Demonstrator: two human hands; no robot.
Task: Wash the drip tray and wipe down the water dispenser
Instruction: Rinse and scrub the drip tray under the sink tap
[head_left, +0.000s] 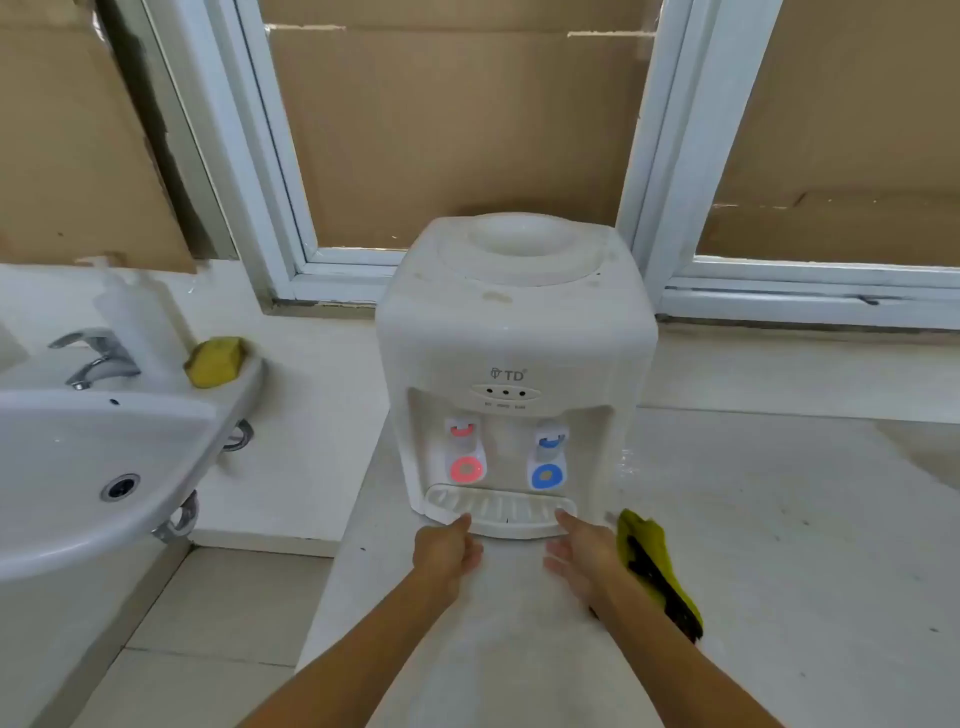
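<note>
drip tray dead ahead, one hand at each end

seated at the foot of the water dispenser, under the red tap and blue tap: the drip tray, long axis running left to right, straight across the reach. left hand at the tray's left front corner, right hand at the right front corner, both loosely spread and empty, only the thumb tips at or touching the rim. about equally near, so neither favoured. likely a straight pull toward the body, level, in case of water inside. sink off to the left, sponge on its rim. yellow cloth on the tabletop just beside the right wrist, ready for wiping.
</note>
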